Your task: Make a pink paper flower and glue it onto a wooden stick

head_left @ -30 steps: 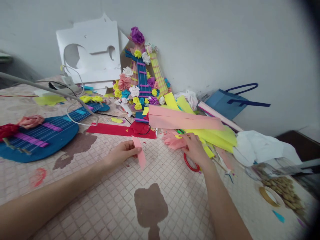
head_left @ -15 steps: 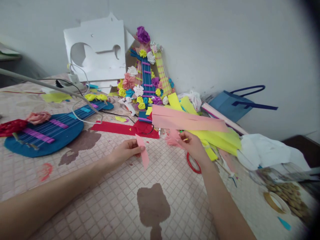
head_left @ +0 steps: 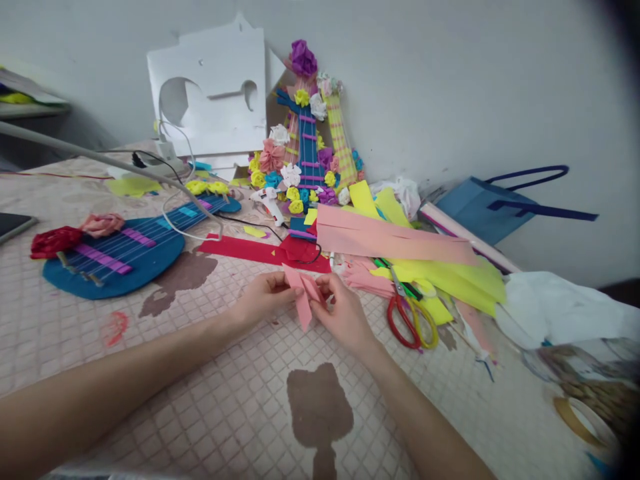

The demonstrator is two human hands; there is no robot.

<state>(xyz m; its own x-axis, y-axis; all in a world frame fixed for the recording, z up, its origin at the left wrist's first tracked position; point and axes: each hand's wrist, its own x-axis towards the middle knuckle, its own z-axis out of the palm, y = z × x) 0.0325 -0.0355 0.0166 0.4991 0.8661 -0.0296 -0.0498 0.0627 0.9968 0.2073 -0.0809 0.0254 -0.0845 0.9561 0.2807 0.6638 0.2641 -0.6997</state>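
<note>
My left hand (head_left: 270,295) pinches a narrow strip of pink crepe paper (head_left: 303,313), which hangs at a slant from the fingertips. Close beside it, my right hand (head_left: 345,313) is closed on a second pink crepe paper piece (head_left: 313,287), partly hidden by the fingers and the first strip. The two pieces meet or overlap; I cannot tell if they are joined. Beyond my right hand lies a pile of pink paper pieces (head_left: 370,279). Scissors (head_left: 413,320) with one red and one yellow handle loop lie to the right of that hand.
A blue paper guitar (head_left: 150,260) with paper roses lies at left. A glue gun (head_left: 270,203), a red paper strip (head_left: 245,251) and wide pink paper (head_left: 395,237) lie behind my hands. Flower-covered guitars (head_left: 307,147) lean on the wall. A tape roll (head_left: 583,420) sits at right.
My right hand has come from the pink pile to my left hand, bringing a pink piece. The scissors show more fully now. The whole view has shifted somewhat.
</note>
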